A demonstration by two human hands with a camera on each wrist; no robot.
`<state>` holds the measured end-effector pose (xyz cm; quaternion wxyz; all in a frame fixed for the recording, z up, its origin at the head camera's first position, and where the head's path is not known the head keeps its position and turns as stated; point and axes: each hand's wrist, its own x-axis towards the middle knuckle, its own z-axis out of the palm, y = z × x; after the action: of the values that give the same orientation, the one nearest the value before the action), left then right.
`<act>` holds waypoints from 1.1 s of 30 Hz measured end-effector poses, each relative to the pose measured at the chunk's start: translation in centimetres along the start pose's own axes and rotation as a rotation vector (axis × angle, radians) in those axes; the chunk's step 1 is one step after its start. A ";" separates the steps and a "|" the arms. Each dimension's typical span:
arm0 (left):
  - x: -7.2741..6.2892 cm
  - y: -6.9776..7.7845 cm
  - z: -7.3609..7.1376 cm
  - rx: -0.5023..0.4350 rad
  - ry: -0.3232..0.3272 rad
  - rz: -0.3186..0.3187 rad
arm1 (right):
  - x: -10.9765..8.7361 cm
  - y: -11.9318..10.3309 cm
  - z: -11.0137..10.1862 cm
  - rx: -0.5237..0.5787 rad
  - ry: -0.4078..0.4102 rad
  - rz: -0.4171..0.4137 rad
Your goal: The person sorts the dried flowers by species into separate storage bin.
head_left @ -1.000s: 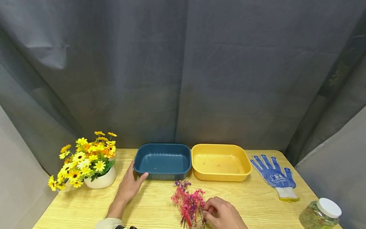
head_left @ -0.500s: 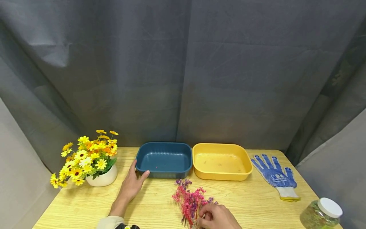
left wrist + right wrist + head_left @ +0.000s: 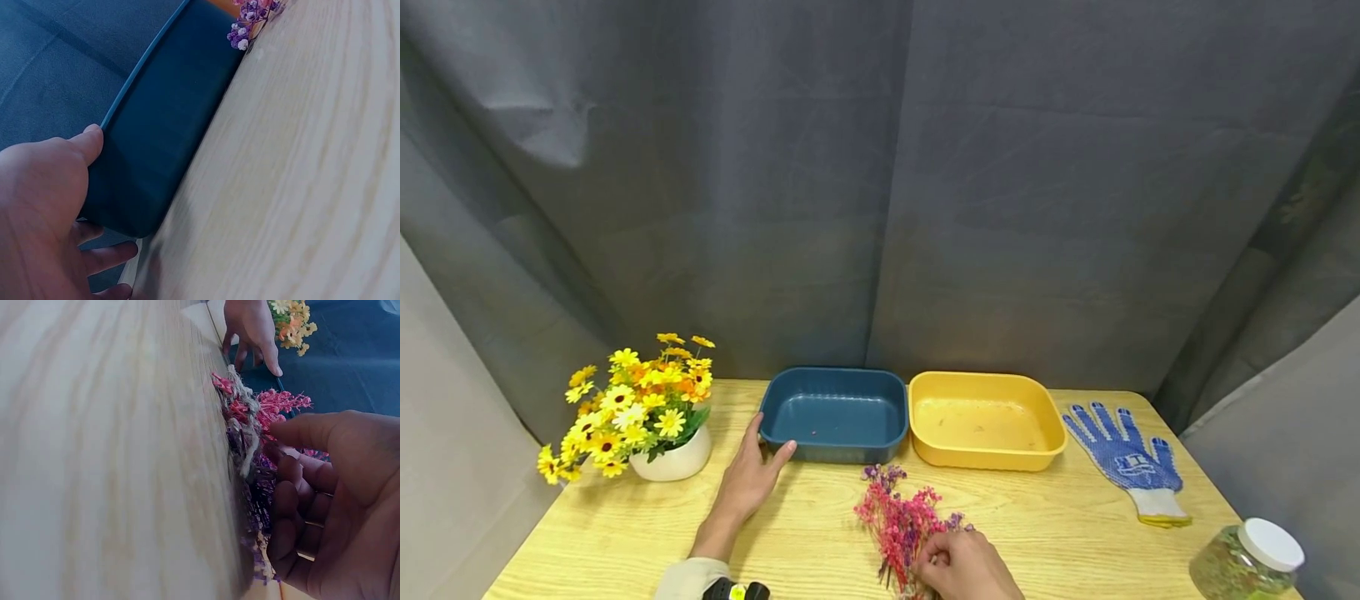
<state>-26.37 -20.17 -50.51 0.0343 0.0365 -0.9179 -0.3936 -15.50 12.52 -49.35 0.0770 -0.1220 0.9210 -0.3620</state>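
Note:
A bunch of pink and purple dried flowers (image 3: 895, 521) lies on the table in front of the two trays. My right hand (image 3: 967, 567) pinches it at its lower right side with curled fingers. Off-white twine (image 3: 251, 419) winds round the stems in the right wrist view. My left hand (image 3: 748, 483) rests at the near left corner of a dark blue tray (image 3: 846, 454). In the left wrist view, its thumb (image 3: 92, 142) touches the rim, while the other fingers extend loosely past the corner. A few tiny bits lie inside the blue tray.
Beside the blue tray stands a yellow tray (image 3: 988, 459) with small specks inside. White-potted yellow artificial daisies (image 3: 625, 417) stand at the left. To the right lie a blue-dotted work glove (image 3: 1131, 462) and a white-lidded jar (image 3: 1240, 567). A grey curtain (image 3: 880, 183) hangs behind.
My right hand has shifted slightly left along the flowers, and purple sprigs now show above it. The left hand stays at the blue tray's corner. The head view has tilted slightly.

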 end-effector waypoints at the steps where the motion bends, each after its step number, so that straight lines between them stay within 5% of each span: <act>1: 0.0 0.0 0.0 0.002 -0.001 0.000 | 0.0 0.0 0.0 0.002 0.005 0.013; 19: -0.1 0.2 -0.2 0.013 -0.012 -0.007 | -0.1 -0.4 -0.4 0.057 0.160 0.048; 33: -0.1 0.2 -0.2 0.022 -0.017 -0.015 | -0.2 -0.8 -1.1 0.242 0.164 0.080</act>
<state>-26.30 -20.21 -50.23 0.0230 0.0405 -0.9221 -0.3841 -15.40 12.71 -48.01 0.0301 -0.0449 0.8781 -0.4755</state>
